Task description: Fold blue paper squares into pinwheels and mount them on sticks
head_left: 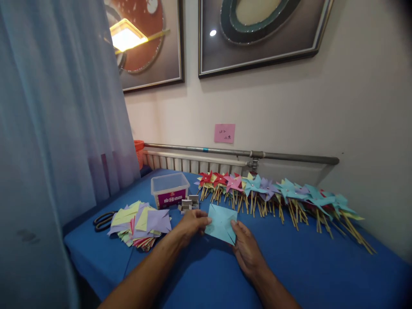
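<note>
A light-blue paper square (220, 224) with cuts running in from its corners is held up over the table. My left hand (194, 224) pinches its left edge between thumb and fingers. On the opposite side, my right hand (246, 246) grips the right edge, thumb on top and fingers behind. Left of my hands lies a loose pile of coloured paper squares (157, 221), purple, yellow, green and red. Just beyond my left hand stand small open boxes (189, 204), their contents too small to make out.
Black-handled scissors (104, 220) lie beside the pile. A clear plastic tub (170, 189) with a purple label stands behind. Finished paper pinwheels (254, 184) on sticks line the back of the blue-covered table (206, 279). A blue curtain (58, 107) hangs left; a pipe (199, 149) runs along the wall.
</note>
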The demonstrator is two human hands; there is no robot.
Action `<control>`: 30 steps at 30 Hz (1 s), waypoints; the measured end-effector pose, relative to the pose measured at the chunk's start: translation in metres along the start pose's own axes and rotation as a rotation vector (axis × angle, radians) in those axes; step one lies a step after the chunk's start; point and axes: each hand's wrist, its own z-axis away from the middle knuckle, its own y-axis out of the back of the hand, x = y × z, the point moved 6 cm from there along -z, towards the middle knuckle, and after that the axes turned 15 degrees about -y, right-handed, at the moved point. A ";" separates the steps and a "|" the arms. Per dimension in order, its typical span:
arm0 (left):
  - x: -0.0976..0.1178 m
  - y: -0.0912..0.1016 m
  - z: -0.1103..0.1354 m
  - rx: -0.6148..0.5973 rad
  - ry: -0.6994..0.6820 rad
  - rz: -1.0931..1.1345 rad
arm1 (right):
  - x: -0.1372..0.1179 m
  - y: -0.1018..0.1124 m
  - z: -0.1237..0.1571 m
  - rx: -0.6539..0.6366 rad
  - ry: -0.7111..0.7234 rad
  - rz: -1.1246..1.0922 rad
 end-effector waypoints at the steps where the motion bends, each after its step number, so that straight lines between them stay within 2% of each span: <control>1: -0.005 -0.018 -0.008 -0.052 0.018 0.079 | -0.004 0.003 0.002 0.007 0.009 -0.019; 3: -0.009 -0.042 -0.020 -0.101 0.009 0.184 | -0.010 0.011 0.004 0.024 0.027 -0.061; 6: -0.017 -0.056 -0.027 -0.088 0.004 0.255 | -0.015 0.022 0.005 0.033 0.042 -0.123; 12: -0.034 -0.054 -0.021 -0.064 0.011 0.337 | -0.010 0.020 -0.001 -0.026 -0.030 -0.048; 18: -0.038 -0.056 -0.021 -0.094 0.041 0.322 | -0.005 0.022 -0.007 0.017 -0.002 -0.041; 21: -0.040 -0.059 -0.021 -0.099 0.058 0.326 | -0.004 0.022 -0.007 0.014 -0.034 -0.080; 30: -0.037 -0.057 -0.020 -0.011 0.030 0.354 | -0.004 0.018 -0.011 -0.015 -0.069 -0.109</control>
